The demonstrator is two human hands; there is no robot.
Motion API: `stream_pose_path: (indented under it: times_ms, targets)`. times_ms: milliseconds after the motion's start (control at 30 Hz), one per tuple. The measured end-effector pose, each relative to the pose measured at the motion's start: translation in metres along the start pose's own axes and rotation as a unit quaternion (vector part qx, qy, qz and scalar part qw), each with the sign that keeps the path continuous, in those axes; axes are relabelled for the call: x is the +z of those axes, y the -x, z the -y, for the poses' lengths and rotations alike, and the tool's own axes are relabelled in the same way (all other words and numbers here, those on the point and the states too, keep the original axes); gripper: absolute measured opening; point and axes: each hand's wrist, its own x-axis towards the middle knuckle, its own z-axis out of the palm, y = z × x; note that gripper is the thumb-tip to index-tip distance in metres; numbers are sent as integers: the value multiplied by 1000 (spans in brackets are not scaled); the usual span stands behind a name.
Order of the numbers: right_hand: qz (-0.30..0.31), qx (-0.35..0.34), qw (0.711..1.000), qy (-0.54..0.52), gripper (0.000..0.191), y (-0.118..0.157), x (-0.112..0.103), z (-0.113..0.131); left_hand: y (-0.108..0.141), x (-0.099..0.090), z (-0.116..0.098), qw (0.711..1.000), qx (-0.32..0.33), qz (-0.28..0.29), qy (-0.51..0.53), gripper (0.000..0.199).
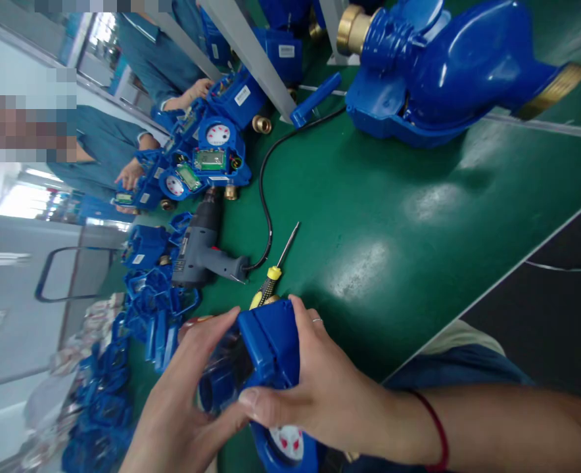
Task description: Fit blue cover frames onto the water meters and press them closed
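Observation:
A blue meter housing (285, 341) lies at the bottom centre, its white dial with red marks showing below my right hand. My right hand (330, 394), with a ring and a red wrist cord, grips the housing from the right, thumb across its front. On the other side, my left hand (186, 387) curls its fingers and thumb around the left part, where a dark, see-through piece is partly hidden. Just above the housing, a yellow and black screwdriver (269, 284) lies on the green table (369, 217).
A grey power drill (202, 246) with a black cable lies left of centre. Assembled blue meters (211, 157) stand behind it, and loose blue parts (152, 295) are heaped at left. A large blue valve body (468, 66) is at top right. Two people work across the table.

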Motion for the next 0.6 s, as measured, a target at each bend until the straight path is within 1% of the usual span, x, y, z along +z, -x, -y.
stream_pose_path:
  times_ms: [67, 133, 200, 267, 300, 333, 400, 433, 467, 500, 567, 600]
  targets:
    - [-12, -7, 1000, -25, 91, -2, -3, 1, -2, 1, -8, 1000, 14, -22, -15, 61]
    - [-22, -2, 999, -30, 87, -2, -2, 4, 5, 0, -9, 999, 5, -44, -10, 62]
    - [-37, -19, 999, 12, 94, 0, -1, 9, 18, -3, -5, 998, -12, -59, 27, 67]
    - [-27, -77, 991, 106, 106, 3, -1, 16, 35, -4, 3, 993, -29, -75, 92, 70]
    - [-8, -119, 979, 162, 110, 4, -2, 20, 42, -3, 7, 988, -34, -86, 123, 73]
    - [13, -163, 962, 219, 113, 5, -2, 23, 49, -1, 9, 984, -38, -95, 145, 77]
    - [51, -236, 917, 318, 112, 4, -5, 28, 55, 9, 10, 980, -35, -104, 167, 94]
    - [63, -255, 896, 358, 110, 3, -6, 29, 56, 16, 9, 980, -26, -100, 172, 105]
    - [72, -263, 878, 393, 107, 3, -8, 29, 55, 25, 6, 978, -18, -96, 184, 113]
    - [82, -262, 865, 420, 105, 2, -9, 27, 53, 34, 2, 975, -12, -92, 202, 117]
    - [107, -254, 845, 459, 106, 3, -11, 22, 48, 54, -7, 966, -2, -95, 242, 119]
    - [123, -255, 835, 472, 107, 4, -12, 20, 46, 63, -11, 961, 2, -106, 256, 119]
